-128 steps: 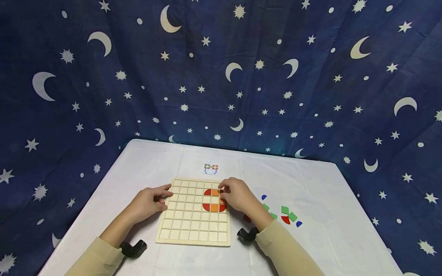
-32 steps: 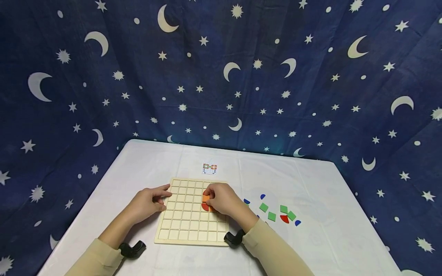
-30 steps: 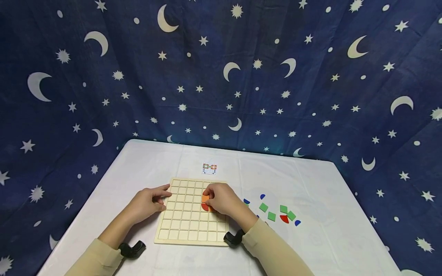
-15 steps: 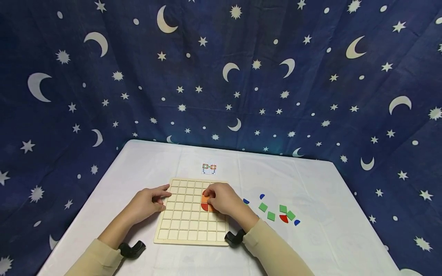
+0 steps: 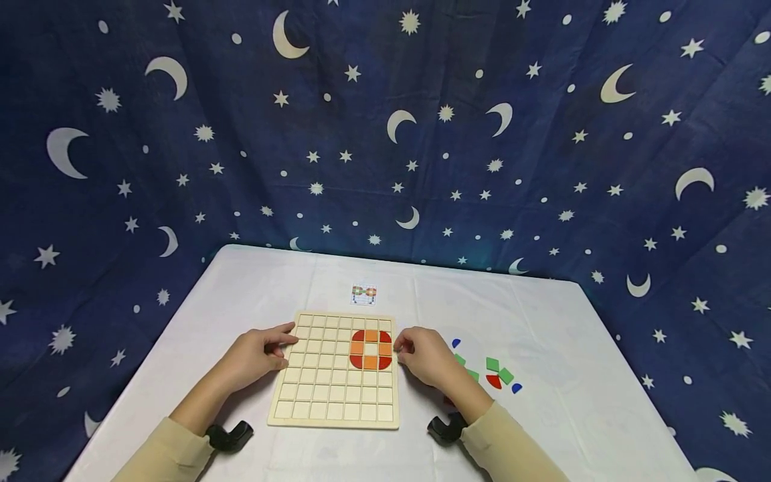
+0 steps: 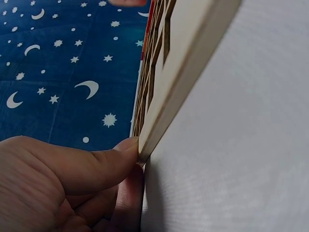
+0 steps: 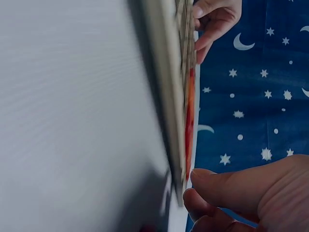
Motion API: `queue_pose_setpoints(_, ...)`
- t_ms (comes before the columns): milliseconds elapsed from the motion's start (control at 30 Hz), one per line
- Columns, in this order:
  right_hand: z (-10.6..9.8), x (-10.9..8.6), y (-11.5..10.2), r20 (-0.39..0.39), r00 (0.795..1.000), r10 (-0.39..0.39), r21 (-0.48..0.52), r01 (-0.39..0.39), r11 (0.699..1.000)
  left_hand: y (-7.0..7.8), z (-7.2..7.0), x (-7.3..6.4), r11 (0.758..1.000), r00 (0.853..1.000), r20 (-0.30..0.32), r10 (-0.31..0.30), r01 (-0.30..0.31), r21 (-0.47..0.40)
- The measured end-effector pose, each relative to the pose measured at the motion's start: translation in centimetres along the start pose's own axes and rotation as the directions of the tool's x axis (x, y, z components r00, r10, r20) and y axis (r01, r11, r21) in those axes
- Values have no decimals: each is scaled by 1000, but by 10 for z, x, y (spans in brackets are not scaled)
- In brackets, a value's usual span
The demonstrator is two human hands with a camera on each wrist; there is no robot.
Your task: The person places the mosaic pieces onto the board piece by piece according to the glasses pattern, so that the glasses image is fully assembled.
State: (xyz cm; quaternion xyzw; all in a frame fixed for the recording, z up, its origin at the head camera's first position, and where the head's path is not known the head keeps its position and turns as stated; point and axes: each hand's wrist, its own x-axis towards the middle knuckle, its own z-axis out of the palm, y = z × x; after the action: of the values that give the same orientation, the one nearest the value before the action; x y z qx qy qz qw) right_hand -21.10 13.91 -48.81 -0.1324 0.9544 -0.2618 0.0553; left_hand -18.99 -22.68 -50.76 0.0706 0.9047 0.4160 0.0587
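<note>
A pale wooden grid board (image 5: pixel 322 392) lies on the table. In its upper right, red quarter-circle pieces (image 5: pixel 357 362) and orange squares (image 5: pixel 357 349) form a rounded ring about a bare cell. My left hand (image 5: pixel 259 355) rests at the board's left edge, index finger and thumb touching it well apart; in the left wrist view the thumb (image 6: pixel 106 166) lies against the rim. Just off the right edge, beside the ring, is my right hand (image 5: pixel 424 355) with loosely bent fingers. The right wrist view shows nothing between its thumb (image 7: pixel 217 186) and fingers.
A small pattern card (image 5: pixel 364 295) lies behind the board. To the right are scattered green squares (image 5: pixel 492 364), blue half-circles (image 5: pixel 517 388) and a red quarter-circle (image 5: pixel 494 381), some partly behind the right forearm. A dark star-patterned cloth (image 5: pixel 385 134) hangs behind the white table (image 5: pixel 578 402).
My right hand has let go of an orange square in the ring's left cell, which was bare earlier, and moved right off the board. The left hand has stayed at the left edge.
</note>
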Motion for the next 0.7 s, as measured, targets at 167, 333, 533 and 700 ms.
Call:
queue_pose_setpoints(167,-9,-18,20,-13,999,48,3,-48,999,0,0,0,1000,1000,2,-2,2,0)
queue_pose_setpoints(333,-21,-33,39,-22,995,93,2,-93,996,2,0,1,1000,1000,-4,-8,8,2)
queue_pose_setpoints(533,-31,-45,58,-22,984,178,4,-178,984,3,2,0,1000,1000,8,-27,27,-12)
queue_pose_setpoints(700,-31,-44,60,-10,982,189,-2,-189,982,4,2,-1,1000,1000,-2,-31,31,-5)
